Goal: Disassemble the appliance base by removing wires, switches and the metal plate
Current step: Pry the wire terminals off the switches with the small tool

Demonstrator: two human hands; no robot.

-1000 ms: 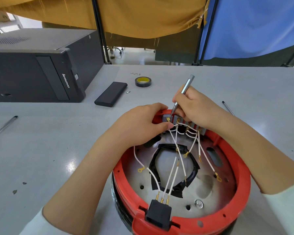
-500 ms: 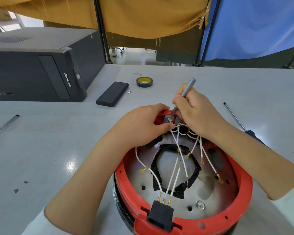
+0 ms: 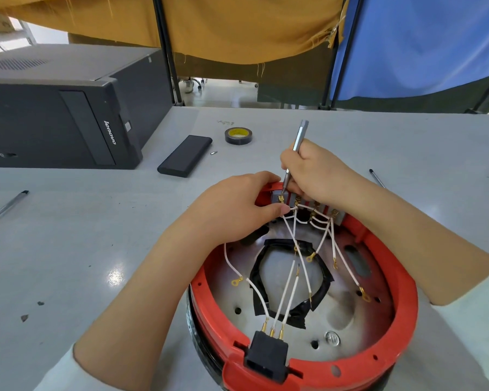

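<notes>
The round appliance base point(image 3: 308, 371), with a glossy red plastic rim over a black outer band, is seen at the near middle of the grey desk point(image 3: 82, 249). Inside it a dull, dimpled metal plate point(image 3: 347, 314) with small holes is exposed, and a ring of crinkled black tape point(image 3: 322, 289) lies on it. Thin white wires point(image 3: 287, 292) with brass ring and spade ends are strung from a black connector block point(image 3: 266, 359) at the near rim to a grey terminal block point(image 3: 283, 197) at the far rim.

The far rim and terminal block are gripped by the left hand point(image 3: 237, 210), fingers curled over the edge. A slim metal screwdriver point(image 3: 297, 145) is held pen-fashion in the closed grip of the right hand point(image 3: 319, 176), its tip set on the left end of the terminal block.

Compared with half a second ago, the screwdriver is held more upright and more of the terminals is uncovered.

Further off, a black tape roll point(image 3: 237, 136), a flat black case point(image 3: 185, 160) and a dark computer tower point(image 3: 68, 114) are seen.
</notes>
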